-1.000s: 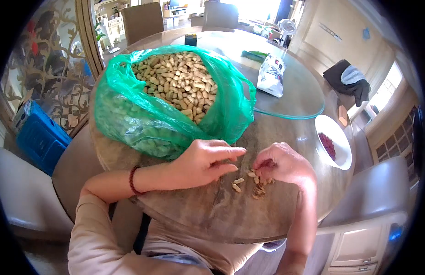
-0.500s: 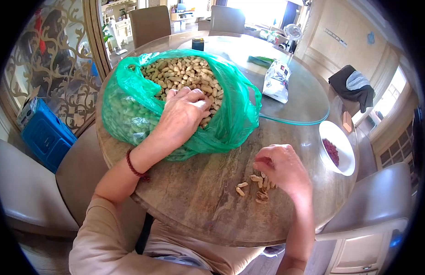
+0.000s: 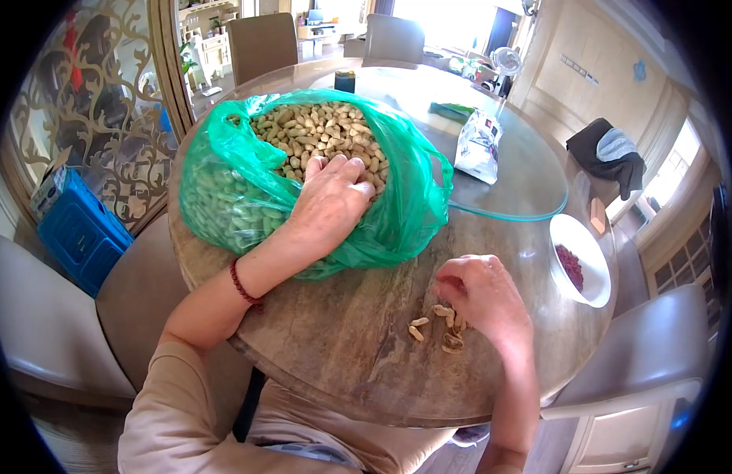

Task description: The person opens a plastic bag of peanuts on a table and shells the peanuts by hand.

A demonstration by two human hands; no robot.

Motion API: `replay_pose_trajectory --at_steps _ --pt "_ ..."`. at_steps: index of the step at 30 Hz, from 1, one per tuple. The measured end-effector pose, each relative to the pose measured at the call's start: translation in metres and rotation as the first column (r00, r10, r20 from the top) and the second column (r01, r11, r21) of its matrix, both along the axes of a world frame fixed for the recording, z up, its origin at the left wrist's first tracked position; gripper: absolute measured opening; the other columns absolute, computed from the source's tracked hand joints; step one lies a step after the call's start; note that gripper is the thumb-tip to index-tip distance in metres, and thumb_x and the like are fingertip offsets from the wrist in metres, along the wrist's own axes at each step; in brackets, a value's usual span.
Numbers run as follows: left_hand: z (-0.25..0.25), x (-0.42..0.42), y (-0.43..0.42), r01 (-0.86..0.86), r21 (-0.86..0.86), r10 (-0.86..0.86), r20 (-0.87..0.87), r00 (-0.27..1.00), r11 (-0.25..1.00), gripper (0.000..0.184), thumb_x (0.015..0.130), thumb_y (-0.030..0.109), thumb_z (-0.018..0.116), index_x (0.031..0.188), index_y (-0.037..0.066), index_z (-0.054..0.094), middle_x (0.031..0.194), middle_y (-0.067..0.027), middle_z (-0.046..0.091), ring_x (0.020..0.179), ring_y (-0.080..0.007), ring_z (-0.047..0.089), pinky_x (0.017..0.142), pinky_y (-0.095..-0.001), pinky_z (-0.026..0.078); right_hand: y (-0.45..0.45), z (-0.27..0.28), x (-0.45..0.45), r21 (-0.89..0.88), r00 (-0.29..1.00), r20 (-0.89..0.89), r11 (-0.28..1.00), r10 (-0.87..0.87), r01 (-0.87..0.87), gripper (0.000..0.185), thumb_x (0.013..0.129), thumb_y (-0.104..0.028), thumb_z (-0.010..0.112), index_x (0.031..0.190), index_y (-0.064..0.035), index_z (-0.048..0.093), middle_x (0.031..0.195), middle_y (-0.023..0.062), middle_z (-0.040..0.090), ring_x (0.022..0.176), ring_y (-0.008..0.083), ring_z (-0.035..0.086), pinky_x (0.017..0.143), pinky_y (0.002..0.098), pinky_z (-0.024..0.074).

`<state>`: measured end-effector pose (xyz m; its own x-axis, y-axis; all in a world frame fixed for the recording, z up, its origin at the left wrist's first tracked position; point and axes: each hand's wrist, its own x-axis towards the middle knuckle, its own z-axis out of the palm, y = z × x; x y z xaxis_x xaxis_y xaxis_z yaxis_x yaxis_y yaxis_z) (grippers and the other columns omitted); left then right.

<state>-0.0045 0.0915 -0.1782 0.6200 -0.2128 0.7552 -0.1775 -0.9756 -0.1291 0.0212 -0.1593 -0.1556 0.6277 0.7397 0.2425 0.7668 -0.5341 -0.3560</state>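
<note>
Resting my left hand [image 3: 332, 197] on the unshelled peanuts [image 3: 319, 126]; fingertips hidden, I can't tell whether they're closed.
I'd pinch lightly, clear of the green plastic bag [image 3: 405, 209] beneath the wrist; to its right, my right hand [image 3: 484, 296] hangs curled above loose peanuts [image 3: 442, 311], hold unclear.

Beyond the round table [image 3: 350, 355] are two chairs [image 3: 263, 49] and a bright window [image 3: 445, 20]; right of the table, a pale wall [image 3: 575, 103]; left, a scrollwork screen [image 3: 105, 103].
</note>
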Motion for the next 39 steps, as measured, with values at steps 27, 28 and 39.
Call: replay_pose_trajectory --at_steps 27,28,39 --pt "0.012 -0.007 0.011 0.215 -0.240 -0.237 -0.067 0.969 0.947 0.014 0.066 0.006 0.072 0.077 0.009 0.065 0.077 -0.0045 0.061 0.082 -0.0219 0.058 0.080 -0.0391 0.038 0.001 -0.002 -0.002 0.046 0.998 0.053 0.999 0.027 -0.029 0.014 0.076 -0.014 0.065 0.079 -0.0010 0.064 0.077 0.0165 0.062 0.078 0.0340 0.060 0.072 0.0426 0.0471" --pt "0.017 -0.009 0.014 0.262 -0.295 -0.271 0.013 0.963 0.919 0.015 0.065 0.005 0.073 0.078 0.010 0.065 0.077 -0.0050 0.063 0.079 -0.0227 0.060 0.078 -0.0387 0.041 0.001 -0.001 -0.002 0.046 0.998 0.053 0.998 0.027 -0.030 0.014 0.076 -0.014 0.065 0.079 -0.0010 0.064 0.077 0.0165 0.062 0.078 0.0340 0.060 0.072 0.0426 0.0471" --pt "0.014 -0.045 -0.031 0.290 -0.957 -0.802 0.184 0.568 -0.014 0.009 0.079 -0.006 0.065 0.086 -0.001 0.062 0.088 -0.0120 0.066 0.082 -0.0166 0.064 0.072 -0.0272 0.051 0.019 0.007 -0.020 0.566 0.967 -0.234 0.823 0.105 0.047 0.018 0.076 -0.006 0.070 0.093 -0.0043 0.067 0.081 0.0069 0.067 0.070 0.0141 0.065 0.057 0.0247 0.0503"
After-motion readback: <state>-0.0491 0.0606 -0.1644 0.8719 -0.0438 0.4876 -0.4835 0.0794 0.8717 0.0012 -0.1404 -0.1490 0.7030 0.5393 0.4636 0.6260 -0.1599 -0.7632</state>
